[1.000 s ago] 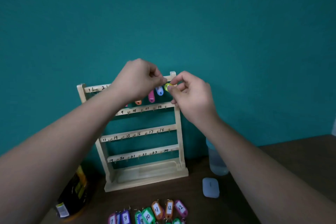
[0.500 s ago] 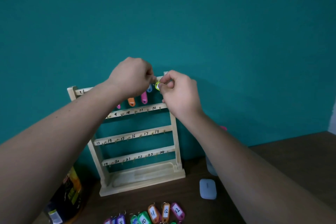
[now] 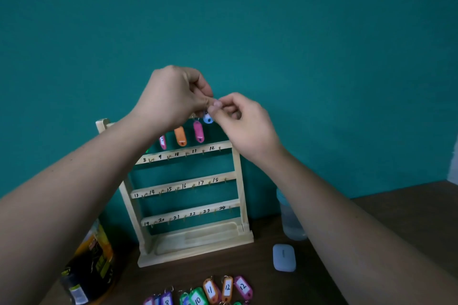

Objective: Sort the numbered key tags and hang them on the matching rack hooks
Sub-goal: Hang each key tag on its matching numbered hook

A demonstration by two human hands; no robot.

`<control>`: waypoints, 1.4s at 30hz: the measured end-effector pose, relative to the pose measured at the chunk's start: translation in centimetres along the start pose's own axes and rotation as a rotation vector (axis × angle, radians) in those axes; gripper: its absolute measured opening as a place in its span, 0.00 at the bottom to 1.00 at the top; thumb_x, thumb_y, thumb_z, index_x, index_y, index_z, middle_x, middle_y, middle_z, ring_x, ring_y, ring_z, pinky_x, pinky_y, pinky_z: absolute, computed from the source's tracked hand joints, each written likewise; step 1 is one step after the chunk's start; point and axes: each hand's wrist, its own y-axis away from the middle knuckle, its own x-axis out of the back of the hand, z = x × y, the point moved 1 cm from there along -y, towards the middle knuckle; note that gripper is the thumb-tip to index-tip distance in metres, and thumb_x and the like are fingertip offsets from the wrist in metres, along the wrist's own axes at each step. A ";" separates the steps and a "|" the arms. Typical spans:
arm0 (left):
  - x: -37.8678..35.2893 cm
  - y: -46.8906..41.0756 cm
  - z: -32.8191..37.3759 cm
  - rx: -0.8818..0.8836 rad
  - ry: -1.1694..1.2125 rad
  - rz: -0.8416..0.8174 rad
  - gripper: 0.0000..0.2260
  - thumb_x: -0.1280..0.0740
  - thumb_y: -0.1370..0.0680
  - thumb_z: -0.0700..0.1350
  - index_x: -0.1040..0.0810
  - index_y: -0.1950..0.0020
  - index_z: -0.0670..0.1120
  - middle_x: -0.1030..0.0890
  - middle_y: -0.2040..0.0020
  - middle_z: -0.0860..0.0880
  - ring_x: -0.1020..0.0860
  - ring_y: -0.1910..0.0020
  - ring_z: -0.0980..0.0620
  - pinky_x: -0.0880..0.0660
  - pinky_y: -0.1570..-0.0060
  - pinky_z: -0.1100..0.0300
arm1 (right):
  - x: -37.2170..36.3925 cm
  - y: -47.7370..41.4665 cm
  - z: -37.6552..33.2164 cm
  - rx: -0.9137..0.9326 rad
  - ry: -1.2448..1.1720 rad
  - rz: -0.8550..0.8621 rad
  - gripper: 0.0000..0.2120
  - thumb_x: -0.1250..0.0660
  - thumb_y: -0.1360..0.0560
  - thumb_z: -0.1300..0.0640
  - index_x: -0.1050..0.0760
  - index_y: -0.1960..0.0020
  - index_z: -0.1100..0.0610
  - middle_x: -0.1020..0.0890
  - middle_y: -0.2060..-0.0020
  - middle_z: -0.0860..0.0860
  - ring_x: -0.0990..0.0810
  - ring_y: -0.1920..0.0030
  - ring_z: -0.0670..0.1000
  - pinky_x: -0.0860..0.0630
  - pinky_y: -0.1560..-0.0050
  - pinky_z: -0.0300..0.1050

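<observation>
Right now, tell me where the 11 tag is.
Head view, bottom centre: the 11 tag lies on the table before the rack, between the green 10 tag and the orange 12 tag.

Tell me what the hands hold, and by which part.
Cannot tell: left hand and right hand pinch together above the blue tag, hiding whatever they grip.

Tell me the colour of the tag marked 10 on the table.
Green; the tag marked 10 shows in the head view.
</observation>
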 end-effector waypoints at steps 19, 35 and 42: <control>-0.5 -1.3 -1.9 -0.072 -0.096 -0.125 0.04 0.24 0.22 0.44 0.11 0.52 0.54 0.13 0.63 0.57 0.16 0.62 0.64 0.28 0.62 0.78 | 0.3 -0.1 2.0 -0.180 -0.153 0.048 0.05 0.24 0.22 0.57 0.18 0.56 0.52 0.12 0.63 0.50 0.20 0.67 0.48 0.18 0.51 0.59; -2.1 -1.8 -2.4 -0.126 -0.298 -0.160 0.10 0.28 0.24 0.43 0.20 0.46 0.56 0.14 0.60 0.59 0.17 0.53 0.56 0.19 0.48 0.51 | -1.3 0.3 3.8 -0.270 -0.133 0.074 0.05 0.26 0.22 0.58 0.19 0.55 0.51 0.12 0.65 0.48 0.13 0.61 0.51 0.16 0.48 0.63; -0.9 -1.9 -2.4 -0.097 -0.190 -0.135 0.10 0.23 0.24 0.45 0.22 0.48 0.52 0.13 0.59 0.56 0.18 0.58 0.61 0.25 0.58 0.63 | -0.9 0.0 3.0 -0.218 -0.113 0.089 0.03 0.26 0.21 0.57 0.19 0.53 0.52 0.12 0.64 0.48 0.22 0.70 0.46 0.20 0.58 0.52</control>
